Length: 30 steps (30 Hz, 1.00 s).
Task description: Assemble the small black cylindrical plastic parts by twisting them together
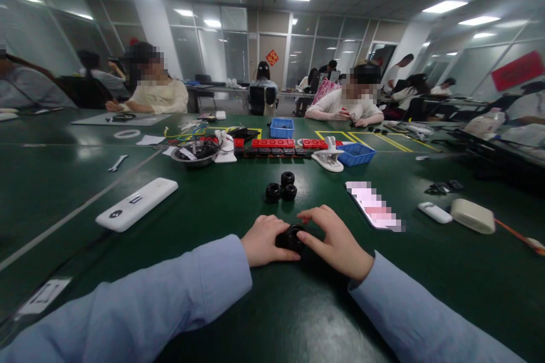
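Near the front of the green table, my left hand (266,241) grips a small black toy wheel (293,236) from its left side, fingers wrapped round it. My right hand (334,238) is on the other side, its thumb against the wheel's face and its index finger curled above; its other fingers are partly hidden. Just beyond my hands, three similar black wheels (287,178) stand close together, one behind two.
A white power bank (137,204) lies to the left, a wrench (118,163) beyond it. On the right are a phone (374,207) and a beige case (472,215). A metal bowl (196,163), red strips (273,143) and a blue bin (356,154) stand further back. Co-workers sit opposite.
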Each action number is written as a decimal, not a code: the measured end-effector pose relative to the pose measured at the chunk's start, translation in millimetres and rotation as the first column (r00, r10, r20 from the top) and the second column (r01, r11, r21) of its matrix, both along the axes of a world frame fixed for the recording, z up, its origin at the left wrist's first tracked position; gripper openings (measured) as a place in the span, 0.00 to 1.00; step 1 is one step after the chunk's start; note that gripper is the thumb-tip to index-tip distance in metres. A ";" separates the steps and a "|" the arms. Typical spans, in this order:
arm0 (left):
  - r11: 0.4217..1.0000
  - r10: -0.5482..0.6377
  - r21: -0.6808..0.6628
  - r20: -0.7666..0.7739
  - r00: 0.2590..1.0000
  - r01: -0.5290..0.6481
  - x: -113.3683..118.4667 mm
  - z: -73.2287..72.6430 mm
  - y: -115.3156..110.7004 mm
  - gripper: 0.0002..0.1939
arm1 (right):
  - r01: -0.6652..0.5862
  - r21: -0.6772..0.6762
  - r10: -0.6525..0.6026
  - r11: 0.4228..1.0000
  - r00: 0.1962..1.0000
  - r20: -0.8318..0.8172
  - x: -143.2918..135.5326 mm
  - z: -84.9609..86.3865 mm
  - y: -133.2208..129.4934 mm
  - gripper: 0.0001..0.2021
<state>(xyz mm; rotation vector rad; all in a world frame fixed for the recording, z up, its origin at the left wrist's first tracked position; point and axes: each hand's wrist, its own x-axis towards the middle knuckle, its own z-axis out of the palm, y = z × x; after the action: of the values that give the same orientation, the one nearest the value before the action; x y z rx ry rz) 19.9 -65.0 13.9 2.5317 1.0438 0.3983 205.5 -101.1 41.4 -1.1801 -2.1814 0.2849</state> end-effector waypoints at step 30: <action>1.000 0.000 0.019 -0.019 1.000 0.000 0.9 -0.1 -0.4 0.20 | 0.070 -0.083 -0.059 0.994 0.990 0.129 -13.8 2.6 -5.5 0.16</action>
<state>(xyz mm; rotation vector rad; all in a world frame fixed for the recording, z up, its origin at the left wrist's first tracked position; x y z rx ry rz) 20.8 -65.4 13.8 2.5569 1.0513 0.3868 191.7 -106.6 44.0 -1.3478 -2.2532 0.2873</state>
